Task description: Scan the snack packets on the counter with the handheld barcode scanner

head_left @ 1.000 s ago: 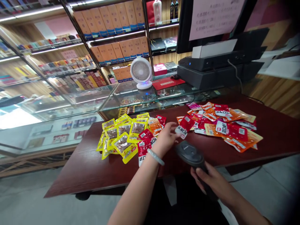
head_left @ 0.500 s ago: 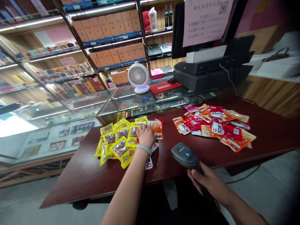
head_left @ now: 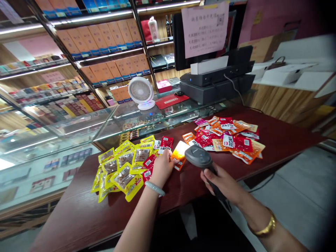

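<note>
My left hand (head_left: 163, 167), with a pale bracelet on the wrist, pinches the near-left edge of an orange snack packet (head_left: 180, 151). Bright light falls across that packet. In my right hand (head_left: 222, 182) is a dark grey barcode scanner (head_left: 198, 156), its fingers wrapped round the handle and its head beside the packet. Yellow snack packets (head_left: 123, 175) lie heaped to the left of my left hand. Several red packets (head_left: 167, 141) lie between that heap and the hand, partly covered by it. Another pile of red and orange packets (head_left: 233, 140) spreads over the right side.
The dark red table (head_left: 70, 213) meets a glass display counter (head_left: 110, 122). On the counter stand a white fan (head_left: 141, 91), a red mat (head_left: 172, 100) with a mouse, and a monitor (head_left: 178, 45) with a pink notice. Stocked shelves rise behind.
My left hand has shifted a little and now pinches the orange packet, drawn away from the yellow heap. The scanner has come closer to it, and light now shines on the packet. The view has turned right.
</note>
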Available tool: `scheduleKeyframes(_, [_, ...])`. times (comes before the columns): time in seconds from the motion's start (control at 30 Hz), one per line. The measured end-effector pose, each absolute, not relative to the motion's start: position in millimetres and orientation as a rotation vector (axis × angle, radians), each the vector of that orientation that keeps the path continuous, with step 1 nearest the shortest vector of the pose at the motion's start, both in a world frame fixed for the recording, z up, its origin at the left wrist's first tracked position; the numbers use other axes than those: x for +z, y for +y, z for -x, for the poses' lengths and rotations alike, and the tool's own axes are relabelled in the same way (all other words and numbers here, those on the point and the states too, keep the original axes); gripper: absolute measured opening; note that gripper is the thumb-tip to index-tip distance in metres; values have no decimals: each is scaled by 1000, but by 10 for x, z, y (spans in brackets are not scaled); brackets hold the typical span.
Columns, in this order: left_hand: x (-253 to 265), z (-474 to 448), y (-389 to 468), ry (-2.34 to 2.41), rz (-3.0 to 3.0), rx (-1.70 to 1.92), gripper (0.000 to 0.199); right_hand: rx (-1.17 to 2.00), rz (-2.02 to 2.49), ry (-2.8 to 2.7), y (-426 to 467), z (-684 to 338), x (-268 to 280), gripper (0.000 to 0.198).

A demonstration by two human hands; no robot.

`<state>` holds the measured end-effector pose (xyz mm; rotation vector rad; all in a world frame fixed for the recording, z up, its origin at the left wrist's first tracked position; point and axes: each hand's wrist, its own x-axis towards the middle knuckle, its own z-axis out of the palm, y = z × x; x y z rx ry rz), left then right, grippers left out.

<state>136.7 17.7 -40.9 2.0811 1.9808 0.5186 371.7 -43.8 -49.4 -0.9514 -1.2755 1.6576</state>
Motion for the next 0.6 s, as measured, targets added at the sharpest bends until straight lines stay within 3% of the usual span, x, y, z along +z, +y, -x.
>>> scheduleKeyframes(0.3, [-433, -1842, 685, 1484, -1853, 913, 41, 1687, 1002, -1199, -498, -3711, -601, 43])
scheduleKeyframes(0.4, [-347, -1692, 706, 1931, -2091, 765, 48, 1690, 1010, -1192, -516, -3719, -614, 44])
scheduleKeyframes(0.5, [-315, -1382, 664, 2490, -2094, 393, 50, 1684, 1016, -1223, -532, -3738, -628, 43])
scheduleKeyframes(0.6, [-342, -1170, 660, 2581, -2096, 150, 52, 1672, 1013, -1255, -536, -3739, -648, 42])
